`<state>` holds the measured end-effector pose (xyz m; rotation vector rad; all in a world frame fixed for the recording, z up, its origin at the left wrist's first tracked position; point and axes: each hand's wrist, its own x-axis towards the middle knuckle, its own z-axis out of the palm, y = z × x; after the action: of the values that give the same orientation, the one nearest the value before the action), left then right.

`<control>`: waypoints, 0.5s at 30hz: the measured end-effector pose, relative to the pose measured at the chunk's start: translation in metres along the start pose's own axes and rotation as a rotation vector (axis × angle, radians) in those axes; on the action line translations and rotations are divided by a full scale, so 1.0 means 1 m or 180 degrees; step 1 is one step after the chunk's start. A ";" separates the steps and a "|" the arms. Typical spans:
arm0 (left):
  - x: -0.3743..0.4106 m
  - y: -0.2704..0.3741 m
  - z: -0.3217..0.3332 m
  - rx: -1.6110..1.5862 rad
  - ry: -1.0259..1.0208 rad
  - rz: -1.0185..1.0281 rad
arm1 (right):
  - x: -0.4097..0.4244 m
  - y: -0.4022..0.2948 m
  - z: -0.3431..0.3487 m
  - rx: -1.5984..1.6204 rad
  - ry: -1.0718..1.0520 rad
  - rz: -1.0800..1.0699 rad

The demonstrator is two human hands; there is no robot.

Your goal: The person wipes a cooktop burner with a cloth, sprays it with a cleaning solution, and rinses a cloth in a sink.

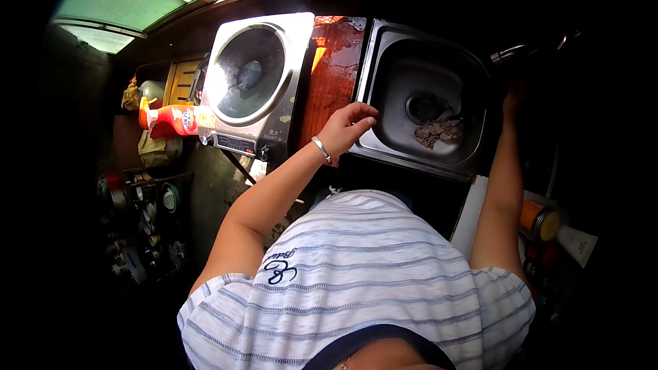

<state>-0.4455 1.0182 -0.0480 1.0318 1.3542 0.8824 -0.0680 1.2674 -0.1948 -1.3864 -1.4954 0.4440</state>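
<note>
My left hand (350, 124), with a silver bangle at the wrist, hovers by the left rim of the stainless steel sink (363, 93). Its fingers are loosely bent, thumb and forefinger apart, with nothing between them. In the basin a crumpled, wet-looking brown cloth (438, 132) lies beside the drain (422, 108). My right hand (514, 95) reaches into deep shadow past the sink's right side, below a chrome faucet spout (506, 55). Whether it holds anything is hidden by the dark.
Left of the sink are a reddish wooden board (331, 69) and a Mantai induction cooker (247, 79) with a concave top. An orange spray bottle (172, 119) adjoins the cooker. A jar (540, 220) and a white tube (577, 244) sit by my right arm. A rack (149, 216) holds kitchenware.
</note>
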 end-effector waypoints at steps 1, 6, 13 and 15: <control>-0.003 -0.006 -0.003 -0.0044 0.0094 -0.0044 | -0.007 -0.017 -0.002 0.0090 -0.0119 0.0141; -0.023 -0.026 -0.002 -0.0283 0.0529 -0.0624 | -0.033 -0.026 -0.013 -0.1093 -0.0643 -0.0963; 0.014 -0.017 0.021 -0.0282 0.0337 -0.0279 | -0.056 -0.101 0.015 -0.0717 -0.0082 -0.0805; 0.040 -0.017 0.030 -0.0534 0.0220 -0.0072 | -0.054 -0.118 0.041 0.0345 -0.0321 0.0564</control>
<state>-0.4146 1.0479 -0.0793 0.8621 1.3225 1.0047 -0.1734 1.2011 -0.1391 -1.4335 -1.4122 0.7051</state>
